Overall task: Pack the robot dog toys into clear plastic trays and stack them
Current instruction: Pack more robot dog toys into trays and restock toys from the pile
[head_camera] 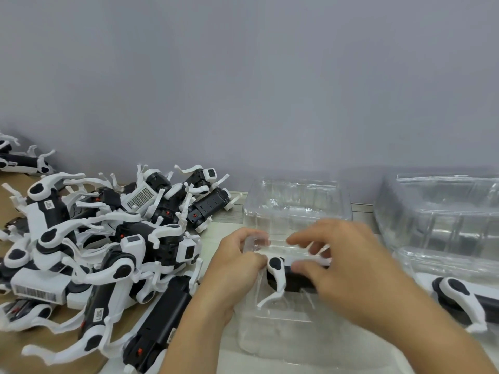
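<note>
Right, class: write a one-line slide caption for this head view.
Two hands, left hand and right hand, seat a robot dog toy into a clear tray beside a toy pile.

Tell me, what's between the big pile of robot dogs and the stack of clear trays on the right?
In the head view, the two hands sit there, fitting one robot dog into a clear tray, with an empty tray behind.

Glossy clear plastic tray (297, 203); matt plastic toys (108, 238)
</note>
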Available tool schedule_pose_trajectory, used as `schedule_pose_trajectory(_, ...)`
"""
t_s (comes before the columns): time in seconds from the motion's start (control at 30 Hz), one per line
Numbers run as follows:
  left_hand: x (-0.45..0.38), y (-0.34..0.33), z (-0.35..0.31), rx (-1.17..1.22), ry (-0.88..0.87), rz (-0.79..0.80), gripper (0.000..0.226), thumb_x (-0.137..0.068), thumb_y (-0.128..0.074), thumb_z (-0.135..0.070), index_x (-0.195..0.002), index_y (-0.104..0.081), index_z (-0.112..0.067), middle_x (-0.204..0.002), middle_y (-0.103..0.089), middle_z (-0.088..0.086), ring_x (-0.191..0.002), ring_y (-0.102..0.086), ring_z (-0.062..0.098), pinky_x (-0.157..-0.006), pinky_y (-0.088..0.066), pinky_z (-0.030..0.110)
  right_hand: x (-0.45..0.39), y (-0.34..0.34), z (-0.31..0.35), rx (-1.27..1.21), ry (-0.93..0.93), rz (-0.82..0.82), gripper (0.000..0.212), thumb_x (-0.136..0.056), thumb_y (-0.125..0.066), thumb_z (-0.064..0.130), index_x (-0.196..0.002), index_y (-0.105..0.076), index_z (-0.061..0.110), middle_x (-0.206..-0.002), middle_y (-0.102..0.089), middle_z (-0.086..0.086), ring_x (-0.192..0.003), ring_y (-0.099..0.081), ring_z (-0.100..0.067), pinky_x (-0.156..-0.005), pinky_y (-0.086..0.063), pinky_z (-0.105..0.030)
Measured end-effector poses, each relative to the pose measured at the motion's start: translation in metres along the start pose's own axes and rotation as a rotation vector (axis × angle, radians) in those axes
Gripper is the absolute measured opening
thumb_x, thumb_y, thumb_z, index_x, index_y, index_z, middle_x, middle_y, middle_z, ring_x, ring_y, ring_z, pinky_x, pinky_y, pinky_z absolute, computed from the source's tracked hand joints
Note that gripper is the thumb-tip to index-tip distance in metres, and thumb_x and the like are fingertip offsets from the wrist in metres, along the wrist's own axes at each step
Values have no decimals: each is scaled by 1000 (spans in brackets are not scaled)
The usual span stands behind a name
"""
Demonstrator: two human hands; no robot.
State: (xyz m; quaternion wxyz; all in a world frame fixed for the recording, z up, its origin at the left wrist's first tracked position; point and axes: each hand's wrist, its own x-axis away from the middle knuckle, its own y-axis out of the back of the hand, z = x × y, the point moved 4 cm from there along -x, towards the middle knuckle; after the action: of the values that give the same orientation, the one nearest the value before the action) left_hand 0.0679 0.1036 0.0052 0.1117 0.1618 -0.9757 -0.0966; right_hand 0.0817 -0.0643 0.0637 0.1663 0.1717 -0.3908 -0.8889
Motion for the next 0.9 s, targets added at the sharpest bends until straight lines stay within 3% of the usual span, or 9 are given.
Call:
schedule_pose_trajectory(0.1, 2, -1, -3, -66, -57, 37, 47, -84, -59, 2, -102, -67, -40, -107, -69, -14, -95, -63, -4, -78, -48, 19, 4, 29, -18, 99, -103, -46, 10, -81, -77, 40, -85, -68, 41, -83, -59, 19, -78, -54, 6, -59, -39, -10)
schedule_pose_trajectory(0.2, 5, -1, -9, -195, -131, 46, 52, -86, -53, 2, -102, -63, -47, -107, -65, -15, -100, -59, -7, -73, -42, 11, 11, 43, -31, 199, -228, 41, 18, -75, -78, 52, -81, -65, 42, -81, -61, 18, -76, -53, 5, -57, -34, -13)
schedule_pose_trajectory(0.33, 10, 0, -27, -408, -354, -52, 41, -89, -55, -1, -104, -62, -38, -112, -63, -13, -110, -54, -5, -80, -37, 1, 12, 42, -32, 246, -271, 94, 22, -71, -83, 48, -81, -65, 40, -80, -64, 18, -73, -56, 4, -55, -36, -13)
schedule_pose_trajectory(0.43, 20, -10, -47, -465, -577, -109, 29, -90, -64, -9, -103, -66, -35, -109, -64, -19, -111, -55, 0, -97, -38, 11, 11, 38, -31, 278, -273, 96, 18, -73, -84, 41, -82, -68, 38, -77, -63, 18, -68, -59, 1, -54, -41, -14)
schedule_pose_trajectory(0.5, 29, -27, -56, -502, -669, -45, 22, -90, -67, -15, -104, -69, -33, -110, -64, -21, -114, -54, 0, -102, -35, 15, 10, 37, -31, 288, -271, 83, 15, -76, -82, 42, -83, -70, 36, -77, -63, 16, -68, -61, -2, -59, -49, -19)
schedule_pose_trajectory(0.6, 37, -56, -53, -548, -655, 136, 25, -90, -67, -19, -110, -68, -34, -112, -62, -21, -113, -50, -5, -98, -35, 8, 8, 35, -31, 309, -264, 69, 14, -77, -80, 40, -85, -70, 34, -84, -62, 14, -75, -62, -5, -67, -55, -25)
schedule_pose_trajectory(0.67, 37, -65, -46, -549, -582, 212, 29, -90, -63, -19, -112, -63, -37, -110, -61, -18, -108, -53, 0, -94, -47, 22, 7, 34, -30, 326, -254, 53, 14, -76, -81, 37, -86, -72, 32, -85, -63, 11, -78, -64, -10, -70, -56, -28)
schedule_pose_trajectory(0.73, 37, -66, -43, -556, -536, 223, 29, -90, -62, -20, -112, -61, -39, -109, -59, -17, -104, -55, 3, -90, -51, 30, 7, 34, -29, 341, -248, 43, 14, -76, -80, 35, -88, -73, 31, -85, -63, 10, -80, -64, -12, -72, -57, -31)
schedule_pose_trajectory(0.9, 35, -65, -43, -552, -509, 198, 24, -92, -64, -22, -109, -63, -37, -108, -60, -17, -99, -57, 3, -89, -52, 30, 7, 33, -27, 378, -229, 25, 19, -76, -79, 36, -94, -73, 34, -88, -63, 11, -84, -64, -12, -73, -57, -32)
